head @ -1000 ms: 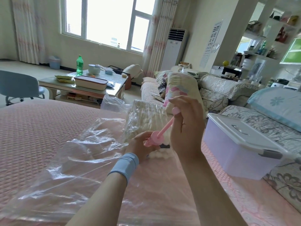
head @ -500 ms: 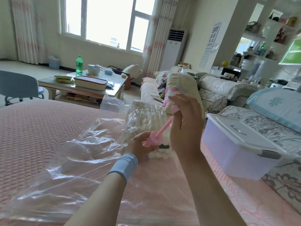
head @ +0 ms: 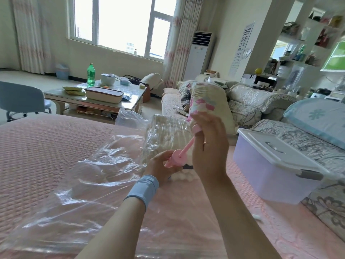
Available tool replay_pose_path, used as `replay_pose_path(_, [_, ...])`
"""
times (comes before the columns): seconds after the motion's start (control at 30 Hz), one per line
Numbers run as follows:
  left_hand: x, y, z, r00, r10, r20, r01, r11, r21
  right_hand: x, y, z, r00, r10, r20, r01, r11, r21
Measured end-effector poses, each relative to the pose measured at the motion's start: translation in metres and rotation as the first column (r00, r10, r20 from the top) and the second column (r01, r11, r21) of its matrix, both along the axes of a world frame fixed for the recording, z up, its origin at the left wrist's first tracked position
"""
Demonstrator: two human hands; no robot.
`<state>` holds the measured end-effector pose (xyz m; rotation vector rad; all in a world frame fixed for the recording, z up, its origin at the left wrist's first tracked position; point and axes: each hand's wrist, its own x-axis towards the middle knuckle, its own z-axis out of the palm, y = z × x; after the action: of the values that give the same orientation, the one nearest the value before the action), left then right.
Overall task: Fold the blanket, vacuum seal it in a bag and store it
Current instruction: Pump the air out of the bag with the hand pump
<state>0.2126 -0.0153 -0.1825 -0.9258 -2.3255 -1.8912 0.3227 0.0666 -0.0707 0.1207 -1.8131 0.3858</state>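
While the left hand wraps its fingers round the fat bottom part of the pink pump, the right hand is up higher and grips the knob at the top of the pump's thin rod. The rod is out of the fat part and slants up to the right hand. The pump stands over the clear bag, near its far end, but I cannot see the spot where they meet, because the left hand hides it. The blanket is cream and fluffy. It is folded and sits inside the bag, at the far end, just behind the two hands. The rest of the bag lies flat and crinkly on the pink bed cover and reaches back toward the person. A blue wristband is on the left wrist. A box with a white lid sits to the right of the hands, near the bag, and the lid is on. Past the bed there is a low table with a green bottle on it, and a sofa with cushions.
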Motion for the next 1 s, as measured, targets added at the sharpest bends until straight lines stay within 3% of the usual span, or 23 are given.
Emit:
replay_pose_path(0.07, [-0.001,0.001,-0.002,1.000,-0.002,0.001,0.002,1.000,-0.024,0.003,-0.001,0.008,0.995,-0.003,-0.098,0.003,1.000,0.001])
replay_pose_path(0.13, [-0.001,0.002,-0.003,1.000,-0.004,0.001,0.004,1.000,-0.024,-0.003,0.003,-0.009,0.999,-0.032,-0.043,0.031,0.999,-0.005])
replay_pose_path(0.2, [0.002,0.002,-0.001,1.000,0.001,-0.003,-0.001,1.000,-0.008,-0.011,0.009,-0.038,0.982,-0.048,0.183,0.054,0.998,-0.030])
replay_pose_path(0.27, [0.004,0.002,0.001,1.000,0.018,-0.014,-0.018,0.999,-0.033,-0.015,0.013,-0.063,0.893,0.015,0.449,0.021,0.997,-0.075])
replay_pose_path(0.33, [0.005,0.002,0.001,1.000,0.026,-0.017,-0.027,0.999,-0.047,-0.016,0.013,-0.067,0.837,0.064,0.544,-0.010,0.995,-0.102])
replay_pose_path(0.4, [0.005,0.000,0.002,1.000,0.012,-0.001,-0.012,1.000,-0.016,-0.013,0.011,-0.052,0.875,0.044,0.482,-0.011,0.997,-0.072])
replay_pose_path(0.5, [0.003,-0.002,0.001,1.000,-0.005,0.010,0.005,1.000,0.006,-0.004,0.007,-0.015,0.988,0.029,0.153,-0.031,0.999,0.009])
replay_pose_path(0.6, [0.003,0.000,0.000,1.000,-0.008,0.006,0.008,1.000,-0.016,0.002,0.006,0.003,0.998,0.005,-0.070,-0.005,1.000,0.005])
replay_pose_path(0.67, [0.004,0.001,0.000,1.000,-0.002,0.003,0.002,1.000,-0.014,-0.002,0.008,-0.012,0.998,-0.060,-0.013,0.060,0.998,0.006])
replay_pose_path(0.73, [0.006,0.001,0.002,1.000,0.004,0.014,-0.004,1.000,0.003,-0.008,0.012,-0.040,0.962,-0.122,0.244,0.116,0.992,0.038])
replay_pose_path(0.83, [0.007,0.000,0.002,1.000,0.009,0.007,-0.009,1.000,-0.019,-0.017,0.016,-0.067,0.821,-0.075,0.566,0.079,0.997,0.018])
replay_pose_path(0.9, [0.006,0.000,0.001,1.000,0.006,0.020,-0.006,1.000,-0.018,-0.016,0.015,-0.060,0.827,-0.049,0.560,0.055,0.998,0.006])
replay_pose_path(1.0, [0.002,-0.002,0.000,0.999,0.012,0.035,-0.013,1.000,0.018,-0.006,0.008,-0.025,0.962,-0.054,0.267,0.033,0.996,0.080])
